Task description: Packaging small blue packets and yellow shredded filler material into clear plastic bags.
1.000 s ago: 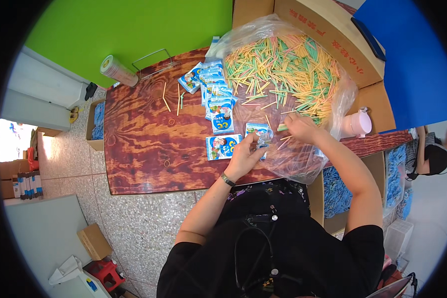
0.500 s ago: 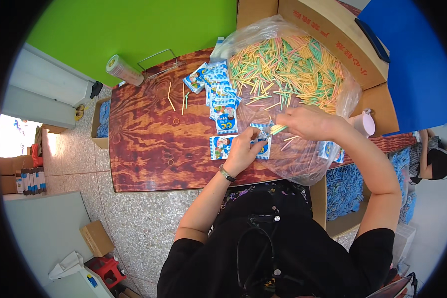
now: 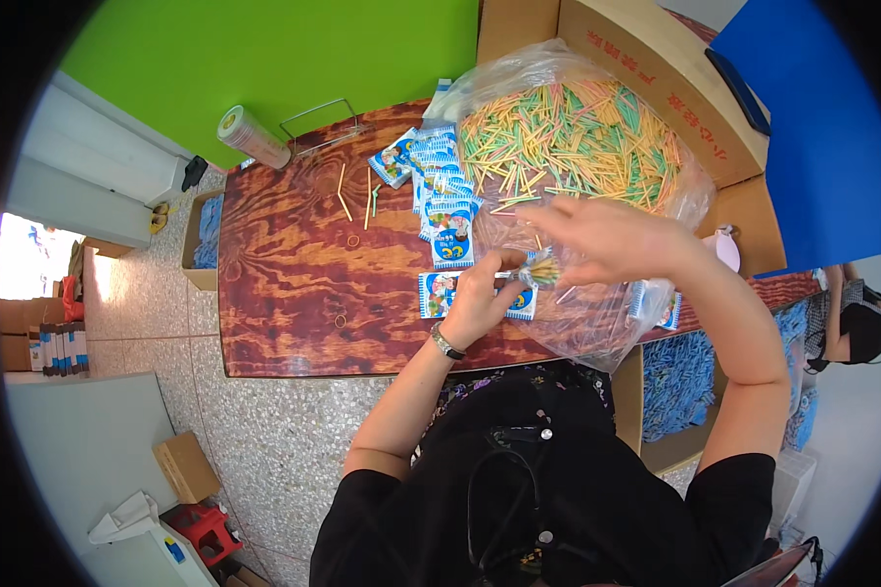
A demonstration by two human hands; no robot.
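My left hand point(image 3: 480, 301) is closed around a small packet whose mouth, at its right, bristles with thin pastel sticks point(image 3: 540, 271). Over the clear plastic sheet, just right of that packet, my right hand point(image 3: 612, 240) has its fingers stretched out and apart, slightly blurred, with nothing visible in them. Beyond it lies a large heap of yellow, green and pink sticks point(image 3: 568, 137). Flat blue-and-white packets point(image 3: 450, 235) overlap in a column to the left of the heap. Another such packet point(image 3: 439, 295) lies beside my left hand.
A cardboard box point(image 3: 680, 83) stands behind the heap. Farther left are loose sticks point(image 3: 344, 193), rubber bands point(image 3: 341, 321), a wire stand point(image 3: 323, 122) and a clear cylinder point(image 3: 255, 139). Below the table's right side, a carton holds many blue pieces point(image 3: 680, 386). A person point(image 3: 857, 323) is at far right.
My right hand has let go of the green and yellow sticks at the packet's mouth and moved slightly up, its fingers spreading toward the heap. My left hand keeps its hold.
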